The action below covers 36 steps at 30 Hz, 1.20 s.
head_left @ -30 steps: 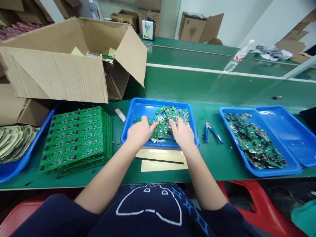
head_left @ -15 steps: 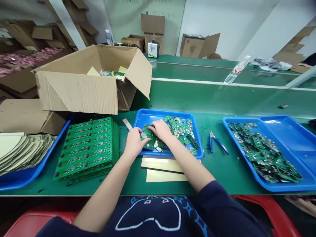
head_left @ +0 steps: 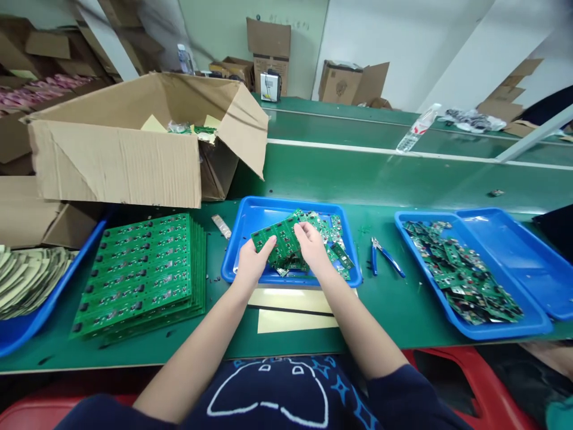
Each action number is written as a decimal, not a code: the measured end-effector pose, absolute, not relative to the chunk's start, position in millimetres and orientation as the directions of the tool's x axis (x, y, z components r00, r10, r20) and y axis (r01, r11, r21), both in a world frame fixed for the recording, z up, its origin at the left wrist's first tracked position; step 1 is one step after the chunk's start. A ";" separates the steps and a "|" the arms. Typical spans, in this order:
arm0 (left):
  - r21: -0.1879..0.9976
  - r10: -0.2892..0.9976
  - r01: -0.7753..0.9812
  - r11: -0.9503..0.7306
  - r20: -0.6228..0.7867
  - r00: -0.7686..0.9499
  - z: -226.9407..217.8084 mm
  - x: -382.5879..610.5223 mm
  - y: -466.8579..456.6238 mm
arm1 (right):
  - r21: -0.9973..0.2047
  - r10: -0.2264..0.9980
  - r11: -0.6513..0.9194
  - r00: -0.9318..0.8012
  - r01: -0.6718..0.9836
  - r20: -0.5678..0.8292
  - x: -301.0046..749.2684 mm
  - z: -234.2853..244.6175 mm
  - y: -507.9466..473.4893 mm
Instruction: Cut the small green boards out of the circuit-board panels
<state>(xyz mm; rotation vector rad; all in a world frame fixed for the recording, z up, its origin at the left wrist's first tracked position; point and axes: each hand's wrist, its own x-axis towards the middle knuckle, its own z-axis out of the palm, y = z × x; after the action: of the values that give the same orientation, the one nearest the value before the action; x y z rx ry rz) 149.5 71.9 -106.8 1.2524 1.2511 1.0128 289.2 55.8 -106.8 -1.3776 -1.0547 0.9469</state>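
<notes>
Between my two hands is a green circuit board panel (head_left: 283, 235), tilted above the near blue tray (head_left: 229, 263). My left hand (head_left: 255, 258) is closed on its left end, thumb on top. At the right end, my right hand (head_left: 310, 242) pinches the same panel. Loose small circuit boards (head_left: 329, 230) lie in the tray under and beyond the panel, partly hidden by it and my right hand. To the left stands a tall stack of larger green circuit board panels (head_left: 138, 269).
Blue-handled cutters (head_left: 387, 258) lie right of the near tray. A blue tray (head_left: 414, 257) heaped with small boards stands farther right. An open cardboard box (head_left: 120, 161) is at the back left. Pale card strips (head_left: 295, 321) lie in front. A plastic bottle (head_left: 417, 128) rests behind.
The circuit board panel is now raised and stretched between both hands, more of it showing. My right hand has shifted right along it. The whole view has swung slightly to the right.
</notes>
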 end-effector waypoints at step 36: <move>0.436 0.919 0.854 -0.285 -0.129 0.372 -103.2 201.3 58.3 | -0.410 0.885 -0.395 0.460 0.822 0.070 284.9 -115.6 25.8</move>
<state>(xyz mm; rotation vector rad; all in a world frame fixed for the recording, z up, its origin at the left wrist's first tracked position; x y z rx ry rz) 201.3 58.3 -103.2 2.2052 1.5345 0.2035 284.9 25.8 -115.6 -2.3271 -1.4372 0.2240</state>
